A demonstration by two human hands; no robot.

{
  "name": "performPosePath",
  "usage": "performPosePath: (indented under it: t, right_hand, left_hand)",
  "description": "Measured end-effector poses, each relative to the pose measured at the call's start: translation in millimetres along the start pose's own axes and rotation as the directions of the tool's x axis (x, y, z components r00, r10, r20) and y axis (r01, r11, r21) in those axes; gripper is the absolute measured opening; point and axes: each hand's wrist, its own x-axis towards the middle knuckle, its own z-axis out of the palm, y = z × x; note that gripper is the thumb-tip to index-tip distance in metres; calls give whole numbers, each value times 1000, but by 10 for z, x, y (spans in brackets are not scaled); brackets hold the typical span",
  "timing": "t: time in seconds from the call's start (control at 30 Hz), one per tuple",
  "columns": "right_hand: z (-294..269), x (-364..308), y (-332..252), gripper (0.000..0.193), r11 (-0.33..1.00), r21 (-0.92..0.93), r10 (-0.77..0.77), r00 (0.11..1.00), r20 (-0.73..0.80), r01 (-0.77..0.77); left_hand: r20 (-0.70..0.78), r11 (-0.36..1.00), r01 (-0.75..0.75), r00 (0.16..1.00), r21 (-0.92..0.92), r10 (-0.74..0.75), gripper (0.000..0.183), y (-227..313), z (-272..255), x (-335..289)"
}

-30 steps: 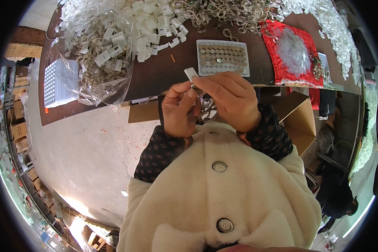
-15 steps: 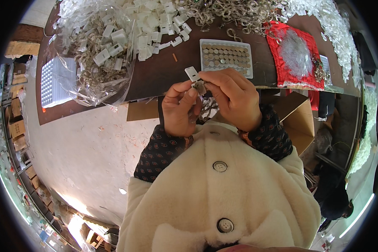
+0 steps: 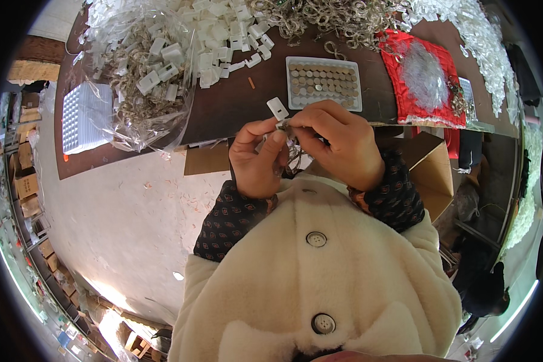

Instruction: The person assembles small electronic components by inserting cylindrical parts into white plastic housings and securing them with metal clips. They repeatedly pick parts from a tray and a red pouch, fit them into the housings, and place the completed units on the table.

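1. My left hand [image 3: 256, 160] and right hand [image 3: 338, 145] meet just off the worktop's [image 3: 235, 102] near edge, both pinched on a small white plastic piece [image 3: 277, 108] w/ thin wire.
2. Tray of round discs [image 3: 324, 82] sits just beyond, near that edge.

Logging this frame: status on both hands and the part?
Left hand and right hand pinch a small white plastic piece with wire attached. Held above table edge. Tray of round cells behind, nothing blocking.

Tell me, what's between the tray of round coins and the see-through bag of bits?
In the head view, loose small white plastic pieces lie on the dark table between the tray and the clear bag.
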Motion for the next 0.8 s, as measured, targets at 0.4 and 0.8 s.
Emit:
performPosePath:
  t: [0.4,0.8]
  right_hand:
    - [-74,5,-59,18,999,-15,-28,994,104,30]
    - [-100,-34,-75,18,999,21,-46,994,102,44]
  left_hand:
    - [33,993,-40,999,111,37,17,36,-25,-48]
    - [15,998,48,999,50,-49,16,53,-35,-78]
